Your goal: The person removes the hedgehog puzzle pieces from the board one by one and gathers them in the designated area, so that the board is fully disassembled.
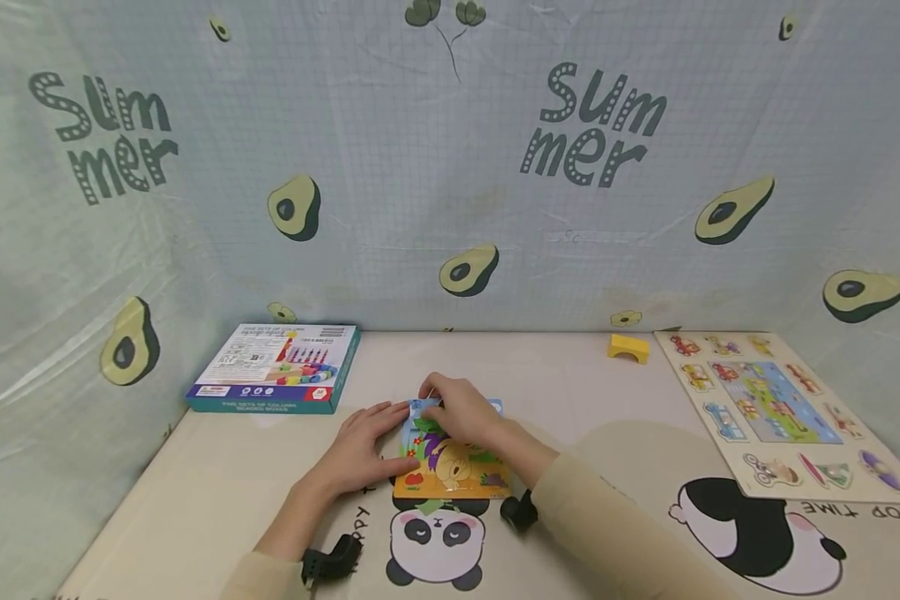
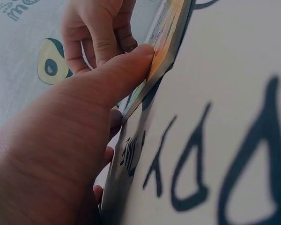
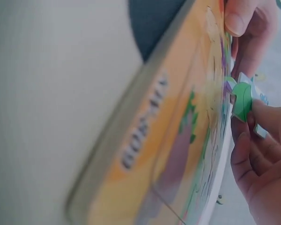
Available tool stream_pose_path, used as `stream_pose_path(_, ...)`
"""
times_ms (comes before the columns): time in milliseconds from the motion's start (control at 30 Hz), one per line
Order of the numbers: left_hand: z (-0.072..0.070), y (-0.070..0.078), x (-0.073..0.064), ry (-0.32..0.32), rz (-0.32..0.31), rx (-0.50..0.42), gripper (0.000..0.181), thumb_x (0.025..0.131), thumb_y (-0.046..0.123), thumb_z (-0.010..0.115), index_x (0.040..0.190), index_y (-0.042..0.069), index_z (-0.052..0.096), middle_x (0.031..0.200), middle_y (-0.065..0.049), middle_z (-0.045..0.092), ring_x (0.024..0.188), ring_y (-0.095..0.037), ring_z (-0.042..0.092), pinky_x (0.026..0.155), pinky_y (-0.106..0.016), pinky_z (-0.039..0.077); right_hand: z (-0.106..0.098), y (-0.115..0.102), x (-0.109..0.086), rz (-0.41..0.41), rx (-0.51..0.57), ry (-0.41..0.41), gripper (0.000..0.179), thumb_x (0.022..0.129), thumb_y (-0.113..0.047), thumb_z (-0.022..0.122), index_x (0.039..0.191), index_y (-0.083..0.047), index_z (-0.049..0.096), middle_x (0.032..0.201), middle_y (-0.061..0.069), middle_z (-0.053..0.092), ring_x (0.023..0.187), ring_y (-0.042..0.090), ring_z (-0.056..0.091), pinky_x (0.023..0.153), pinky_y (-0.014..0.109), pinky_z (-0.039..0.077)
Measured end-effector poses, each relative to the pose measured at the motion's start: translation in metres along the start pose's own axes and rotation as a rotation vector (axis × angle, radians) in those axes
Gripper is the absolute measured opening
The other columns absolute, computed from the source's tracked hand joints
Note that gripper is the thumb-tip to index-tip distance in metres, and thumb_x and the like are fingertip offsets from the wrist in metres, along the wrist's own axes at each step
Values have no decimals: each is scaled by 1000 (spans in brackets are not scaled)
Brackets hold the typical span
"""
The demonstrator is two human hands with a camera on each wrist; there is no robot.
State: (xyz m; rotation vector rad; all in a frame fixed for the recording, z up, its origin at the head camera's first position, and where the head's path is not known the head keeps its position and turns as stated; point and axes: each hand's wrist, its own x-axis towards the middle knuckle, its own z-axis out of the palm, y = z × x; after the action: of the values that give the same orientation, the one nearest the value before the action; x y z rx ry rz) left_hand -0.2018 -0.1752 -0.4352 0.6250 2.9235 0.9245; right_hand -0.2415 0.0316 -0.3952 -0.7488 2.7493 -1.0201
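A small jigsaw puzzle board (image 1: 446, 485), with a yellow animal and an orange ground printed on it, lies on the table in front of me. My left hand (image 1: 360, 450) rests at its left side, the fingers extended along the upper left corner and the thumb (image 2: 131, 63) on the board's edge. Over the upper part of the board, my right hand (image 1: 459, 410) pinches a puzzle piece (image 3: 242, 101) with green and light blue on it. The piece is tilted close above the board's surface. My right hand hides part of the picture in the head view.
A flat toy box (image 1: 270, 367) lies at the back left. A yellow arch block (image 1: 628, 348) sits near the back wall, and a larger wooden picture board (image 1: 795, 417) lies at the right. Printed pandas mark the tablecloth (image 1: 570, 542).
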Motion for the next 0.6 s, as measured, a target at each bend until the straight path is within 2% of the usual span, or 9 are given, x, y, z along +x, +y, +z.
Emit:
stream_pose_path(233, 0, 0, 0, 2, -8, -2, 83, 82, 54, 77, 149, 13, 52, 153, -6, 48, 147, -34, 29, 119, -61, 13, -3, 3, 2, -9, 78, -17, 8, 102, -15, 62, 110, -15, 60, 95, -2, 60, 84, 15, 56, 74, 25, 52)
stream_pose_path(400, 0, 0, 0, 5, -7, -2, 83, 82, 54, 78, 150, 13, 51, 153, -5, 48, 147, -34, 29, 119, -61, 14, -10, 7, 3, -24, 130, -13, 9, 101, -14, 64, 109, -15, 61, 95, -3, 60, 85, 15, 55, 75, 26, 51)
stream_pose_path(600, 0, 0, 0, -3, -12, 3, 84, 82, 55, 77, 150, 13, 51, 154, -6, 46, 147, -34, 28, 119, -61, 13, -23, 13, 0, -46, 132, 0, 10, 100, -12, 66, 109, -13, 62, 91, -1, 60, 83, 17, 55, 75, 28, 50)
